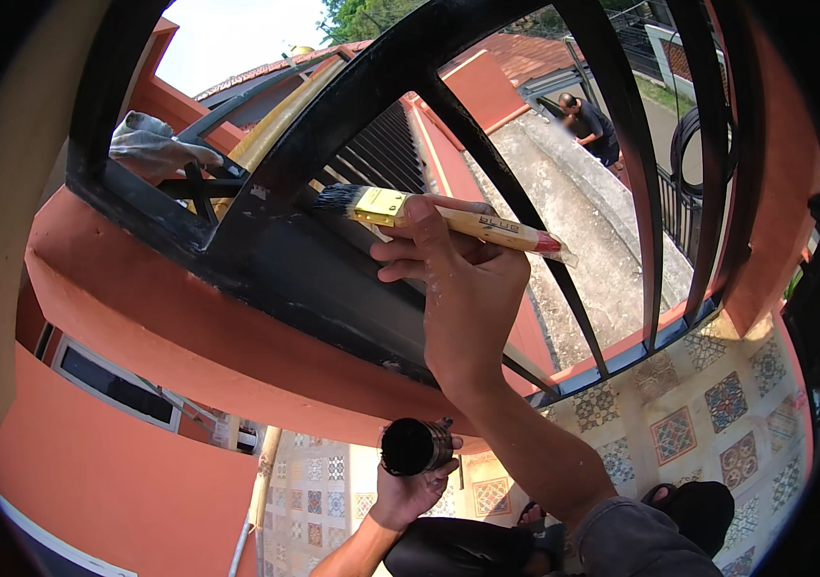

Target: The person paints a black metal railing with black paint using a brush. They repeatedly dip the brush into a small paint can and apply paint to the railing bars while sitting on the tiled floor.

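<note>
My right hand grips a flat paintbrush by its wooden handle, which bears writing and has a red end. Its brass-coloured ferrule points left, and the dark, paint-coated bristles lie against or just in front of a black metal railing; I cannot tell if they touch. Lower down, my left hand holds a small cup of black paint, its mouth facing up toward me. Paint on the railing looks glossy in places, with a pale bare spot near the brush.
An orange-red wall ledge runs under the railing. A grey rag hangs at the left. Beyond the bars, a person bends beside a concrete slab. A bamboo pole stands low left. Patterned tiles cover the floor around my feet.
</note>
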`<control>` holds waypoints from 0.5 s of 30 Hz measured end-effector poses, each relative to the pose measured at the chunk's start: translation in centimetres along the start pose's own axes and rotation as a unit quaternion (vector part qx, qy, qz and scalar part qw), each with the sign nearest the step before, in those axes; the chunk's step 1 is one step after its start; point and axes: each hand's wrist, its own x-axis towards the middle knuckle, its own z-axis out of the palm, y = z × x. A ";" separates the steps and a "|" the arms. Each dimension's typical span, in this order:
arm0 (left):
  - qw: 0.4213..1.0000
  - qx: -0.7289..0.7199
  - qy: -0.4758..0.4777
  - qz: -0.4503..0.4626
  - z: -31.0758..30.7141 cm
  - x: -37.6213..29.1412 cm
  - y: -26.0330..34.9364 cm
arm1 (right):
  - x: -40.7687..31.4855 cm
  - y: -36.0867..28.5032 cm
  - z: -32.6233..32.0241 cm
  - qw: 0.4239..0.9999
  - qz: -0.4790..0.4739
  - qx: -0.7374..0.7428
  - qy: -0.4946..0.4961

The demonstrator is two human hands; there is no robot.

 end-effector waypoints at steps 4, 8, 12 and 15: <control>1.000 0.008 0.011 -0.004 -0.6 0.0 0.1 | -0.1 0.9 -0.9 0.999 0.021 -0.029 0.011; 0.999 0.018 0.016 -0.022 -1.0 0.0 0.1 | -0.6 1.2 -2.6 0.997 0.036 -0.064 0.028; 0.999 0.015 -0.002 -0.035 -1.1 0.2 0.1 | -1.4 0.8 -4.7 0.990 0.034 -0.133 0.043; 0.999 0.004 -0.008 -0.040 -1.2 0.4 0.0 | -1.9 0.1 -6.5 0.975 0.019 -0.217 0.046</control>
